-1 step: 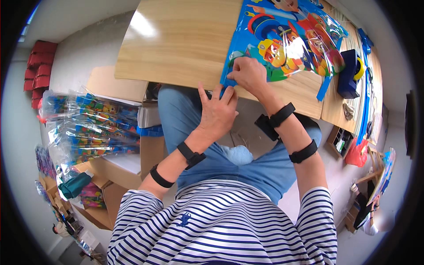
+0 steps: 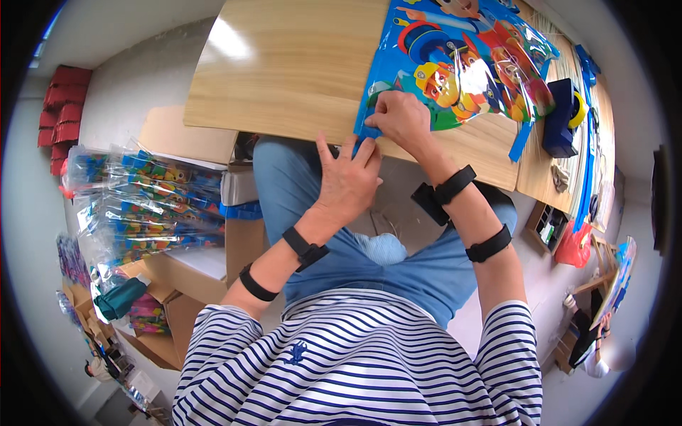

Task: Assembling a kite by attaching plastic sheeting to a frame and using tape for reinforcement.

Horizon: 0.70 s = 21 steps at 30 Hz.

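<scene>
A glossy plastic sheet printed with cartoon dogs on blue lies over the right part of the wooden table. Along its left side runs a blue edge strip that reaches the table's near edge. My right hand is closed in a pinch on the strip near the sheet's lower left corner; what lies between the fingertips is mostly hidden. Just below it, my left hand has its fingers stretched and spread, with the fingertips at the strip's near end and the table edge.
A dark blue tape dispenser with a yellow roll stands right of the sheet, by a loose blue strip. Clear-wrapped printed bundles lie on cardboard boxes at my left. A red bag and another person are at right.
</scene>
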### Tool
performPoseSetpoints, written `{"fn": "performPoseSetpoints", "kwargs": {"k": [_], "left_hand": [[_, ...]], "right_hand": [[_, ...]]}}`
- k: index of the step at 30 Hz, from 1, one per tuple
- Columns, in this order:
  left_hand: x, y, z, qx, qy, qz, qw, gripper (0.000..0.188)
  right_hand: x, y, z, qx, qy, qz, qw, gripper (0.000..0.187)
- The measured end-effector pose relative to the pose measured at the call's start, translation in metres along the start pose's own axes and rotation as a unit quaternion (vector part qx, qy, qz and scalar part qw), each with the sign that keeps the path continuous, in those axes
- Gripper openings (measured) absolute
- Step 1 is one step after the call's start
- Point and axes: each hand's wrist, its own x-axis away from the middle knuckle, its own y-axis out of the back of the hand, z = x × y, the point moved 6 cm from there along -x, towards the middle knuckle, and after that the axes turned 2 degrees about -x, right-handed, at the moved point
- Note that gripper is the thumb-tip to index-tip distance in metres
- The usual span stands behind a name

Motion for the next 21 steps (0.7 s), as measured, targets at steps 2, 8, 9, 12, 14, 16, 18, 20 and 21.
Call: {"fn": "performPoseSetpoints", "kwargs": {"k": [2,8,9,12,14,16,18,20,21], "left_hand": [[-0.003,0.004,0.009,-0.017,-0.002,0.013,1.0,0.053],[-0.019,0.028,0.118,-0.133,0.029,0.023,0.99,0.056],[-0.028,0.028,0.145,-0.153,0.04,0.031,0.987,0.054],[-0.075,0.04,0.217,-0.211,0.108,0.062,0.969,0.047],[-0.1,0.057,0.236,-0.236,0.148,0.046,0.959,0.044],[-0.125,0.067,0.225,-0.225,0.155,0.009,0.962,0.041],[-0.137,0.046,0.185,-0.134,0.089,-0.062,0.985,0.045],[-0.144,0.022,0.128,-0.06,0.007,-0.055,0.997,0.052],[-0.145,0.005,0.1,-0.06,0.007,-0.048,0.997,0.055]], "right_hand": [[-0.002,0.011,-0.014,-0.035,0.012,-0.066,0.997,0.021],[0.013,0.097,-0.065,0.107,0.085,-0.258,0.956,0.022],[0.017,0.108,-0.07,0.158,0.113,-0.288,0.938,0.024],[0.034,0.119,-0.101,0.202,0.056,-0.236,0.949,0.033],[0.041,0.112,-0.108,0.213,0.02,-0.194,0.957,0.042],[0.046,0.11,-0.113,0.22,0.027,-0.214,0.952,0.043],[0.046,0.107,-0.11,0.221,0.012,-0.205,0.953,0.045],[0.038,0.097,-0.108,0.226,0.022,-0.219,0.949,0.045],[0.034,0.093,-0.109,0.235,0.034,-0.23,0.944,0.046]]}}
